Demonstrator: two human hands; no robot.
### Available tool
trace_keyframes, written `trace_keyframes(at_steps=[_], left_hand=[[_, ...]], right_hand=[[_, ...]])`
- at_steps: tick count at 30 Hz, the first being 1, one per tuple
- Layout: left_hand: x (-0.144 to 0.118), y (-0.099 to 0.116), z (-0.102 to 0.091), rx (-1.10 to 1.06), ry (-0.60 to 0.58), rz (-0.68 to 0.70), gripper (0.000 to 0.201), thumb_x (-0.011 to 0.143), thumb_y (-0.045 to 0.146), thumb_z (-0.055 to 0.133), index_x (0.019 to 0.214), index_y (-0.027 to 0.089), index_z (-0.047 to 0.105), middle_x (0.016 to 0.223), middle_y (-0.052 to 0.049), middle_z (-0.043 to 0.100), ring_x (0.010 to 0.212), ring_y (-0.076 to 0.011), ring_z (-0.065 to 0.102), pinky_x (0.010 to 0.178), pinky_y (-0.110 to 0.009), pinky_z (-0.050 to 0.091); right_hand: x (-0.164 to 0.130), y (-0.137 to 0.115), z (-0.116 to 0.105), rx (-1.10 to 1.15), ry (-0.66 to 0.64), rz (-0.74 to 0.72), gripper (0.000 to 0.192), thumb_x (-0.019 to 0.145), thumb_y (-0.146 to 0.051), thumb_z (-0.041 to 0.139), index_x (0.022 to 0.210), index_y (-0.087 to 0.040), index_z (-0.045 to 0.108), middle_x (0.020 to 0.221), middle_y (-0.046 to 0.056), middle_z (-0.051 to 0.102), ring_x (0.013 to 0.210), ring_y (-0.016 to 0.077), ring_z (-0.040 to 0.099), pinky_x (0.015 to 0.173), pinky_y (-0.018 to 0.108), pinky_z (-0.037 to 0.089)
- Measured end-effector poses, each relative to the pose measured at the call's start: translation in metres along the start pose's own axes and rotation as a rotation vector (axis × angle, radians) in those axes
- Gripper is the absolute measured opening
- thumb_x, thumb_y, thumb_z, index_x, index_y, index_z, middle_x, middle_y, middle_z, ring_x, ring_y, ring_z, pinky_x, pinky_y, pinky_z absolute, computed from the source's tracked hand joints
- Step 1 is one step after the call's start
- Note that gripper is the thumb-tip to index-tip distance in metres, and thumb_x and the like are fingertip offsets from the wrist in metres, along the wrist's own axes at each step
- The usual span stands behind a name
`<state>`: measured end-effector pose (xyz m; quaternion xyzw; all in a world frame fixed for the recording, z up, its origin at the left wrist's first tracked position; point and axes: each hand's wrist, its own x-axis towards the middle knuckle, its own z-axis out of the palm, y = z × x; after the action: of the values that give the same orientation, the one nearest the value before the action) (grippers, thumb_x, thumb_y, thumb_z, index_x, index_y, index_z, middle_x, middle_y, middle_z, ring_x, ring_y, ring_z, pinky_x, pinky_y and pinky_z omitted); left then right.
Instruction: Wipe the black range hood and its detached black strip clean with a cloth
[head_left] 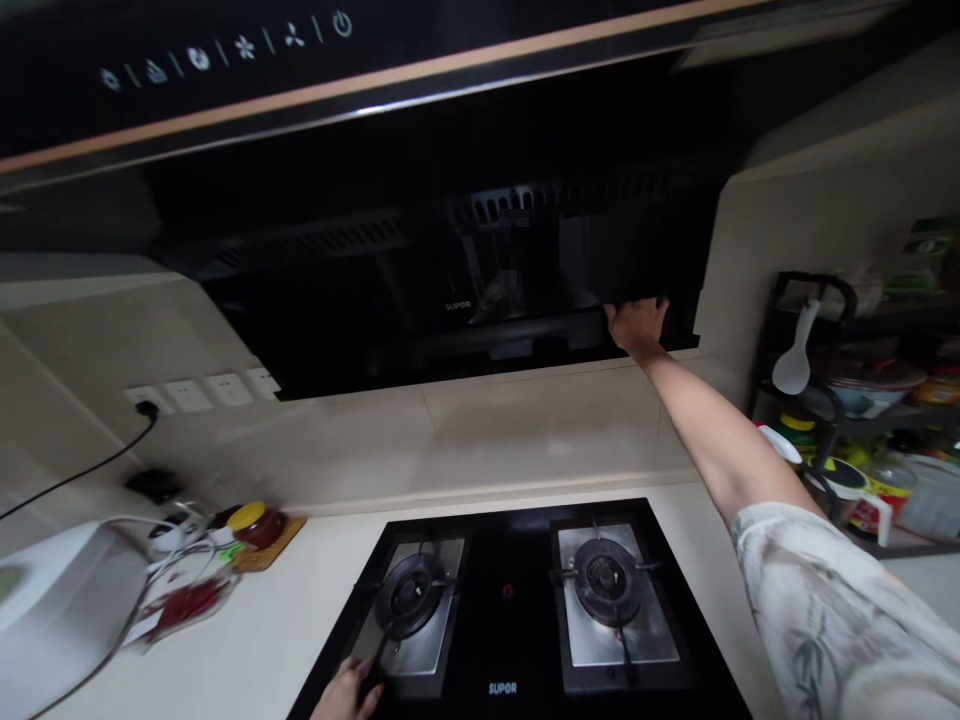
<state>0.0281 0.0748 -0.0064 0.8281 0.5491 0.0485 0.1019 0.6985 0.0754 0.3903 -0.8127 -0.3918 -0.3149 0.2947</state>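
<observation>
Up at the black range hood [420,270], my right hand [636,325] reaches to the lower edge of its front panel. The fingers curl over that edge, and their tips are hidden behind it. My left hand [351,690] is low in the view, at the front left of the black gas hob [506,640]. Its fingers close around the front leg of the left burner's pan support [384,645]. The left burner [410,595] and the right burner [606,580] show no flame and carry no pots.
At left stand a white appliance [67,610], cables, a packet of red food [184,608] and a yellow-lidded jar [256,524] on a wooden board. Wall sockets [187,395] sit above. At right, a black rack [836,400] holds jars, bottles and a white ladle [795,355].
</observation>
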Motion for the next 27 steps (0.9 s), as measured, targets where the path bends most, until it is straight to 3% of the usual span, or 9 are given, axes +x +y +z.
trace_keyframes(at_steps=[3, 7, 10, 17, 23, 27], left_hand=[[-0.001, 0.0, 0.003, -0.043, -0.021, -0.02, 0.049, 0.078, 0.046, 0.047, 0.112, 0.024, 0.075, 0.119, -0.012, 0.073, 0.118, -0.0327, 0.069, 0.107, -0.04, 0.054], [-0.001, 0.005, 0.001, -0.053, -0.046, -0.01, 0.052, 0.083, 0.044, 0.042, 0.116, 0.017, 0.073, 0.122, -0.017, 0.07, 0.118, -0.0317, 0.068, 0.106, -0.039, 0.052], [-0.002, 0.012, -0.003, -0.048, -0.08, 0.003, 0.052, 0.087, 0.041, 0.039, 0.116, 0.013, 0.071, 0.119, -0.019, 0.069, 0.114, -0.0305, 0.069, 0.103, -0.038, 0.053], [-0.011, 0.019, -0.007, -0.101, -0.12, -0.015, 0.049, 0.089, 0.033, 0.046, 0.127, 0.013, 0.067, 0.131, -0.018, 0.064, 0.127, -0.029, 0.063, 0.112, -0.037, 0.046], [-0.018, 0.017, -0.007, -0.126, -0.159, -0.039, 0.057, 0.091, 0.032, 0.049, 0.141, 0.008, 0.061, 0.146, -0.021, 0.055, 0.139, -0.0304, 0.053, 0.12, -0.038, 0.039], [-0.02, 0.011, -0.002, -0.182, -0.164, -0.016, 0.058, 0.093, 0.032, 0.05, 0.144, 0.006, 0.059, 0.15, -0.023, 0.052, 0.141, -0.0303, 0.051, 0.122, -0.038, 0.037]], right_hand=[[-0.014, -0.01, 0.005, -0.007, 0.009, -0.02, 0.069, 0.106, -0.05, 0.028, 0.132, 0.003, 0.064, 0.142, 0.033, 0.051, 0.142, 0.0438, 0.033, 0.115, 0.062, 0.018], [-0.044, -0.037, 0.014, 0.018, -0.008, -0.09, 0.073, 0.105, -0.055, 0.03, 0.156, -0.003, 0.04, 0.161, 0.032, 0.027, 0.151, 0.0426, 0.018, 0.115, 0.064, 0.02], [-0.06, -0.065, 0.017, 0.036, -0.073, -0.124, 0.075, 0.105, -0.057, 0.031, 0.158, -0.005, 0.036, 0.165, 0.031, 0.017, 0.154, 0.0418, 0.013, 0.115, 0.064, 0.02], [-0.06, -0.146, 0.015, 0.082, -0.063, -0.24, 0.068, 0.104, -0.056, 0.032, 0.154, -0.01, 0.046, 0.159, 0.027, 0.035, 0.149, 0.0412, 0.023, 0.117, 0.066, 0.016], [-0.055, -0.239, 0.018, 0.145, -0.172, -0.341, 0.066, 0.105, -0.055, 0.032, 0.149, -0.011, 0.054, 0.158, 0.024, 0.041, 0.147, 0.0421, 0.029, 0.117, 0.068, 0.017], [-0.057, -0.303, 0.029, 0.218, -0.167, -0.431, 0.067, 0.106, -0.054, 0.028, 0.15, -0.011, 0.054, 0.156, 0.024, 0.045, 0.148, 0.0422, 0.03, 0.117, 0.072, 0.013]])
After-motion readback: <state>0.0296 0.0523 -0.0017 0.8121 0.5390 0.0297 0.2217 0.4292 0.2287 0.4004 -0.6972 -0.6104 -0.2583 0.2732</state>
